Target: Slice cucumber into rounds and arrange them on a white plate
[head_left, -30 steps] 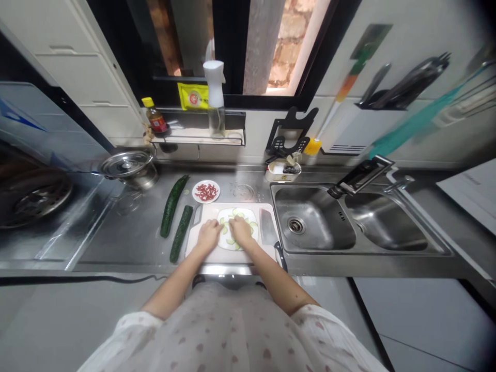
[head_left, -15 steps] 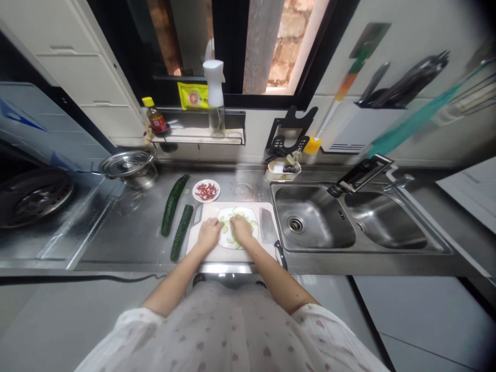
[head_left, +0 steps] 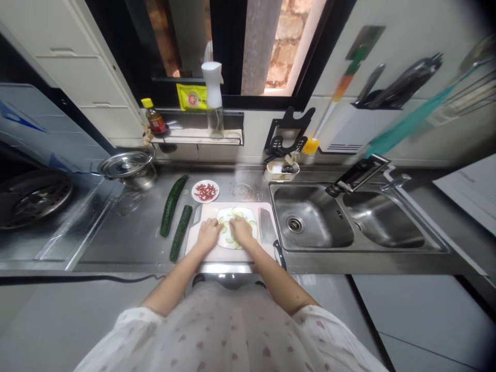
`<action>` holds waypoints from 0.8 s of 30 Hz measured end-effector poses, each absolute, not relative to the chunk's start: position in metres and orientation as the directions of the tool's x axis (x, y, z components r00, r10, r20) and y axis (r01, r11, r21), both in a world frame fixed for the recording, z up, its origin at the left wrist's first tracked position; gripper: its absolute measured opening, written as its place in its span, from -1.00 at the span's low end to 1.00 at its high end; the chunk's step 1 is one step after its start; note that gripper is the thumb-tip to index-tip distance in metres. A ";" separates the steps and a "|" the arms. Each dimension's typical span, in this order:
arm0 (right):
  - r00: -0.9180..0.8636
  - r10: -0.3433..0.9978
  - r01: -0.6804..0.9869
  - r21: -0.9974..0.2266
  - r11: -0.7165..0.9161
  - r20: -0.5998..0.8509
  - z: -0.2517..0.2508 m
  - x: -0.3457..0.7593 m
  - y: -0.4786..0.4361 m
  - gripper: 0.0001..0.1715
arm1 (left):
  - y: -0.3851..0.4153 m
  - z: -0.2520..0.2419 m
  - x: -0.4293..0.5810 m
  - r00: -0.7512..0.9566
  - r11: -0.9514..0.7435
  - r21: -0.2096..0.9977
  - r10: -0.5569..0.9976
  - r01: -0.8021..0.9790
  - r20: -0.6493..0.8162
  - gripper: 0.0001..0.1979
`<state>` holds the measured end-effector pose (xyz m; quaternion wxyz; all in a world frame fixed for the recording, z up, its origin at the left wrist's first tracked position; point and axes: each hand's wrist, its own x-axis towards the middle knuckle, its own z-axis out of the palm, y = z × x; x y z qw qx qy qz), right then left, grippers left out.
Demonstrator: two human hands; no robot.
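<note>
Pale green cucumber slices (head_left: pixel 230 240) lie spread on a white plate (head_left: pixel 244 245), which rests on a light cutting board (head_left: pixel 209 254). My left hand (head_left: pixel 209 234) is at the plate's left edge, fingers curled together; what they hold is hidden. Over the middle of the plate, my right hand (head_left: pixel 241 230) has its fingers pinched down at a cucumber slice. A kitchen knife (head_left: pixel 266 226) lies on the board's right side, its black handle towards me. Two whole-looking cucumbers, one longer (head_left: pixel 173 205) and one shorter (head_left: pixel 181 233), lie left of the board.
Behind the board sits a small white dish (head_left: pixel 194 198) of chopped red pieces. A double sink (head_left: pixel 313 219) with a black faucet (head_left: pixel 358 175) is to the right. A lidded steel pot (head_left: pixel 135 173) and a stove burner (head_left: pixel 34 199) are on the left. A bottle shelf (head_left: pixel 228 138) hangs behind.
The view has shifted very slightly. Both hands stay over the plate in nearly the same position; the cucumber slices look unchanged.
</note>
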<state>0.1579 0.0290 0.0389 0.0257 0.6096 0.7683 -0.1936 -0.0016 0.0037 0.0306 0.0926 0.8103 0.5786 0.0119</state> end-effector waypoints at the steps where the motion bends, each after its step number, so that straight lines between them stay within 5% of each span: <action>1: -0.259 0.928 0.947 -0.258 0.190 -0.268 0.038 0.158 0.029 -0.64 | 0.004 0.031 -0.001 0.332 -0.315 0.167 0.939 0.934 -0.089 -0.71; 24: -0.298 0.939 0.929 -0.277 0.244 -0.172 0.045 0.162 0.023 -0.67 | 0.012 0.038 0.008 0.334 -0.319 0.145 0.938 0.937 -0.094 -0.73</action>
